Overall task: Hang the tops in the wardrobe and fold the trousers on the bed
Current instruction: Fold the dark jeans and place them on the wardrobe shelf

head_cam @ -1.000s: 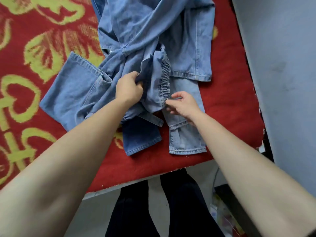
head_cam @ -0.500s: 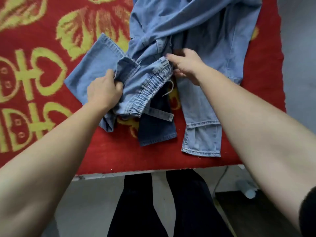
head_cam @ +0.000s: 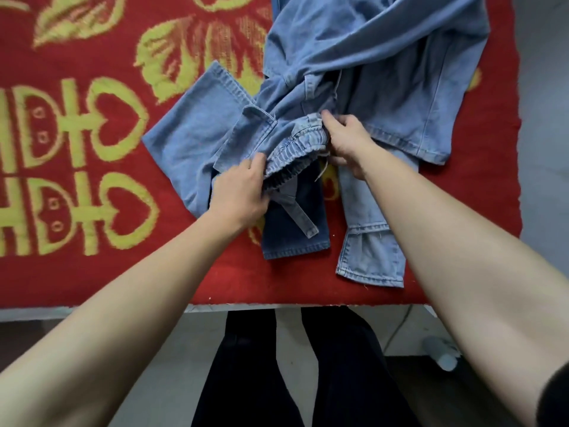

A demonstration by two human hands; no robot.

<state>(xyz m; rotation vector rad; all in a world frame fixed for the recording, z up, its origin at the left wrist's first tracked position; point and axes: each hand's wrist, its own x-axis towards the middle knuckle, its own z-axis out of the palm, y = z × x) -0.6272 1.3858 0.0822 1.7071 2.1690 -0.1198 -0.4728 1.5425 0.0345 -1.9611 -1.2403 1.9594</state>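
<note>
On the red bed (head_cam: 92, 272), near its right edge, we hold heaped denim trousers (head_cam: 191, 143), left hand (head_cam: 240, 192) and right hand (head_cam: 348, 143) fingers (head_cam: 255, 163) gripping the elastic waistband (head_cam: 295, 147), apparently starting a fold; next we should pull it flat.

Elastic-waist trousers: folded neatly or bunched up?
Bunched, not folded: the elastic waistband is crumpled between the left hand and right hand, and the fabric lies rumpled among other denim.
</note>
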